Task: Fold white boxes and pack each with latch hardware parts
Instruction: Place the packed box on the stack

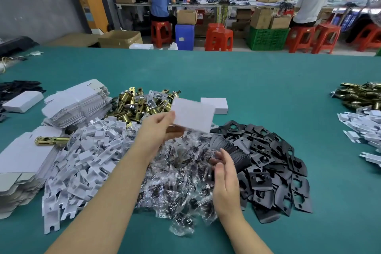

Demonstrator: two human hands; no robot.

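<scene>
two bare forearms reach over a green table (pixel 268 88); the left hand (pixel 162 128) pinches a closed white box (pixel 193 117) by its near corner, holding it blurred in the air above the heaps. the right hand (pixel 224 175) hovers edge-on, fingers straight and loose, holding nothing, over clear bags of small parts (pixel 177 181) and just beside black strike plates (pixel 274 163). brass latches (pixel 136 105), white card inserts (pixel 92 159) and flat box blanks (pixel 78 105) lie leftward; another closed box (pixel 215 105) sits beyond.
</scene>
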